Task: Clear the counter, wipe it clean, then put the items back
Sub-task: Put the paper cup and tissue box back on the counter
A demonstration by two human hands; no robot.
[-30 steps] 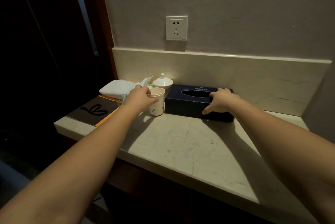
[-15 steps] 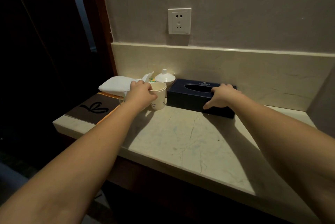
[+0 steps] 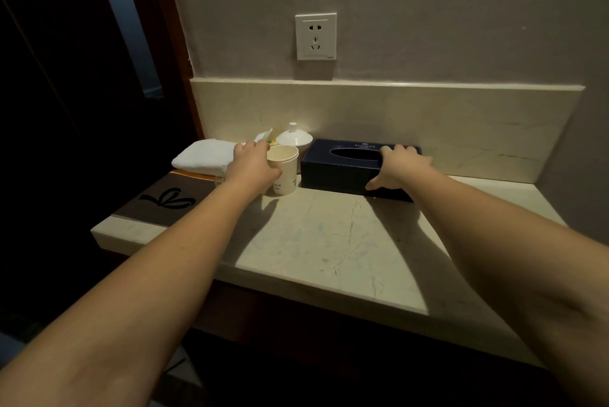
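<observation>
Cup (image 3: 283,172): back left of desk (image 3: 329,241), beside box (image 3: 349,169). Our left hand (image 3: 252,166) wraps it; likely light, crushable paper, so we grip mid-wall, gently. Box: our right hand (image 3: 395,169) grips its right end; probably light, stiff card, best held at the ends.

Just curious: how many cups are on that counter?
1: a cream paper cup, gripped by the left hand, beside the dark blue tissue box. Others may hide behind it.
</observation>
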